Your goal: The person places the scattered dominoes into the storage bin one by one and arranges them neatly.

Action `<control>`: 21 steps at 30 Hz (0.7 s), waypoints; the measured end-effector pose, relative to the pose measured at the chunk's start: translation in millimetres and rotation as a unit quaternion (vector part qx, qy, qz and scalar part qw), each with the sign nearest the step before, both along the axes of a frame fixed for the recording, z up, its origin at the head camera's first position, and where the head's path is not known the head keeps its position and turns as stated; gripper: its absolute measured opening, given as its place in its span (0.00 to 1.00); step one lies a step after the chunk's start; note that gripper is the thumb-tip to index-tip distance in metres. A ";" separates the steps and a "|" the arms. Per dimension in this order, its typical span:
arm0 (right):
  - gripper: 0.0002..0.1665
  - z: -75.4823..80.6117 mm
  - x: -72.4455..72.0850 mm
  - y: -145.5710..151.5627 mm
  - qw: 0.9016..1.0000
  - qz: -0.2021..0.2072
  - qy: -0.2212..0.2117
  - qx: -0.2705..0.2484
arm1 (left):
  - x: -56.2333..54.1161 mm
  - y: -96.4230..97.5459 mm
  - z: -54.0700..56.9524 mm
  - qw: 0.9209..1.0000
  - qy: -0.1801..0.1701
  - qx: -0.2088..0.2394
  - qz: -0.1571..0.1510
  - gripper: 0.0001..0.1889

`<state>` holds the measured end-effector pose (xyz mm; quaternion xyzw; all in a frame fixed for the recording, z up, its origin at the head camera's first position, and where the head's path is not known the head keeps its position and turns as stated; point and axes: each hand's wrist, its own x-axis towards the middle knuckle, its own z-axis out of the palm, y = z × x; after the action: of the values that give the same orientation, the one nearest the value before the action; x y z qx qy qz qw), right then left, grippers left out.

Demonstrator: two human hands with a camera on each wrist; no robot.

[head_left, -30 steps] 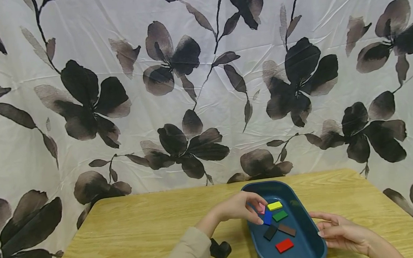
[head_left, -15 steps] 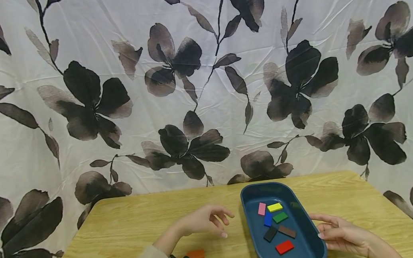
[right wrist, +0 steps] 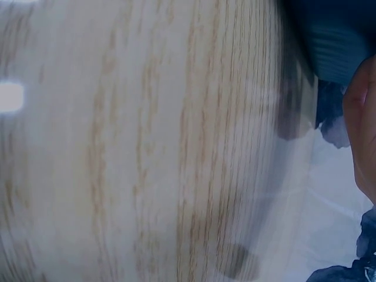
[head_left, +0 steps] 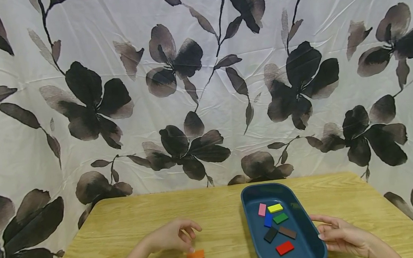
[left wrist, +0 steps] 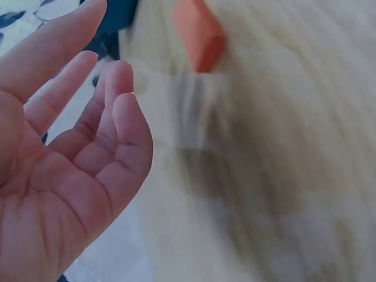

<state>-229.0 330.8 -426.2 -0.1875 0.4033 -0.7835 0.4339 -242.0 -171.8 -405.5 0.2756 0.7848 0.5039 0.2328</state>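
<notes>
My left hand hovers low over the table with loosely bent fingers and nothing held. Just under its thumb lies an orange block; in the left wrist view that block sits beyond the fingertips. My right hand rests against the right side of a dark blue tub, thumb tip at the rim and forefinger straight along it. Only an edge of that hand shows in the right wrist view. Inside the tub lie several flat blocks, among them a pink block and a red block.
The tub also contains yellow, green, blue, black and brown blocks, spread over its floor. The wooden table ends at the back against a floral curtain.
My left hand has pulled out of the tub and moved left to the orange block, which its arm hid before. The pink block now lies released in the tub. The right hand keeps its place.
</notes>
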 end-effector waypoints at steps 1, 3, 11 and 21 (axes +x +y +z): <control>0.28 0.0 0.1 0.1 1.000 0.000 0.000 0.000 | 0.9 -2.0 -2.6 1.000 0.001 0.002 0.000 0.25; 0.28 0.1 0.2 0.0 1.000 0.000 0.000 0.000 | 2.8 -4.9 -7.7 1.000 0.010 0.000 -0.002 0.25; 0.28 0.1 0.7 0.5 1.000 -0.002 -0.001 -0.001 | 12.5 -6.1 -19.9 1.000 -0.005 0.007 0.009 0.18; 0.28 0.3 0.7 -0.1 1.000 -0.006 0.000 0.002 | 14.9 0.5 -29.4 0.993 0.091 -0.073 0.037 0.15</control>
<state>-228.3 330.7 -425.8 -0.1843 0.4055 -0.7855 0.4297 -227.1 -171.3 -434.9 0.2729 0.8470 0.4268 0.1612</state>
